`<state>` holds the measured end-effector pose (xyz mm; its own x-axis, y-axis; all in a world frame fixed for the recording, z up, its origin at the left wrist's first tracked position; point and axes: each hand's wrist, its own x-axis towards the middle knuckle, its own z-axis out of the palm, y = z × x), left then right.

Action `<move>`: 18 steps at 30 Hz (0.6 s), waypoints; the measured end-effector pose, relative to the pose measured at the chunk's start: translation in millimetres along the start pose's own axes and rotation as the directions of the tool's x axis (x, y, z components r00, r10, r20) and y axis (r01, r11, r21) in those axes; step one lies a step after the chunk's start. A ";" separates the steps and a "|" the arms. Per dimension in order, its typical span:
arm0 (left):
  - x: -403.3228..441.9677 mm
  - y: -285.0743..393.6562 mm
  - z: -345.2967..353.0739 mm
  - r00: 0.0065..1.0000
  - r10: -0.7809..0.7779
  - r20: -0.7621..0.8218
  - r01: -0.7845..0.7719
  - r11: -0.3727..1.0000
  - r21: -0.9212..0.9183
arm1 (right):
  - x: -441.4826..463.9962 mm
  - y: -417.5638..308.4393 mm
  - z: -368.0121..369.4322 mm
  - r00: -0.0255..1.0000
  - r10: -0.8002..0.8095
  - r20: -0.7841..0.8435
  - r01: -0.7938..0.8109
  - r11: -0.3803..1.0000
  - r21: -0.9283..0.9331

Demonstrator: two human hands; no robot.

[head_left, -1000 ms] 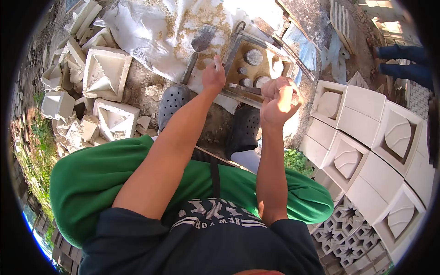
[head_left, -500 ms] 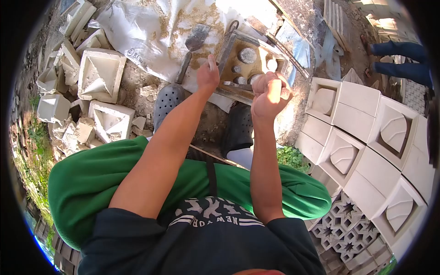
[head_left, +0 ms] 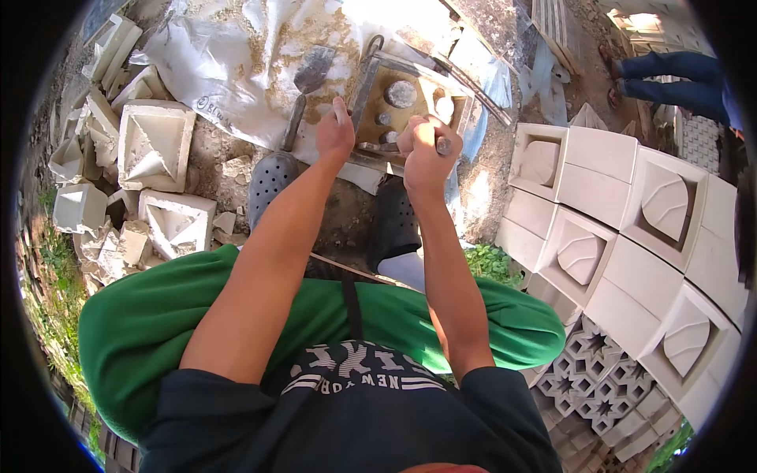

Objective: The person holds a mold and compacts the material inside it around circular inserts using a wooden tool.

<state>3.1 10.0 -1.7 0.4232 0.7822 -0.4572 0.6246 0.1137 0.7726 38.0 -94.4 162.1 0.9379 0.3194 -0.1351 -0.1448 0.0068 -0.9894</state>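
A square mould (head_left: 364,98) with a dark frame, a sandy inside and several round pale lumps lies on the ground before me. My left hand (head_left: 337,135) is beside its near left corner, thumb stretched up and the other fingers curled and mostly hidden; what they hold is hidden. Over the mould's near side, my right hand (head_left: 426,162) is closed in a fist around a tool with a round handle end (head_left: 444,146); its working end cannot be made out. A trowel (head_left: 314,71) with a dirty flat blade rests left of the mould, its handle towards my shoe.
White plastic sheeting (head_left: 185,67) lies under the trowel. Broken pale blocks (head_left: 158,146) are heaped on the left. Stacked decorative blocks (head_left: 599,185) stand on the right, near patterned openwork blocks (head_left: 591,378). Another person's legs (head_left: 678,83) show at upper right.
The view has shifted slightly, moving the scene left. My right fist has turned so that the handle end shows. My left hand stays beside the mould.
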 end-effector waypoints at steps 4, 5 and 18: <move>-0.8 -0.9 0.3 1.000 0.010 -0.029 -0.012 0.999 -0.047 | 6.1 -32.0 -1.4 0.978 -0.201 -0.056 0.208 0.966 0.153; -2.2 -0.3 -1.3 1.000 -0.005 -0.019 0.004 0.999 -0.032 | 1.2 -31.1 -2.2 0.976 -0.209 -0.062 0.215 0.968 0.127; -0.9 0.4 0.0 0.999 -0.017 -0.029 0.017 1.000 -0.011 | 1.9 -12.5 12.6 0.978 -0.107 -0.178 0.139 0.974 0.181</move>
<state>2.9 9.3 -1.0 0.3930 0.7978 -0.4572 0.6243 0.1335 0.7697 37.6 -81.9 174.9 0.9890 0.1433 -0.0358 -0.0675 0.2223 -0.9727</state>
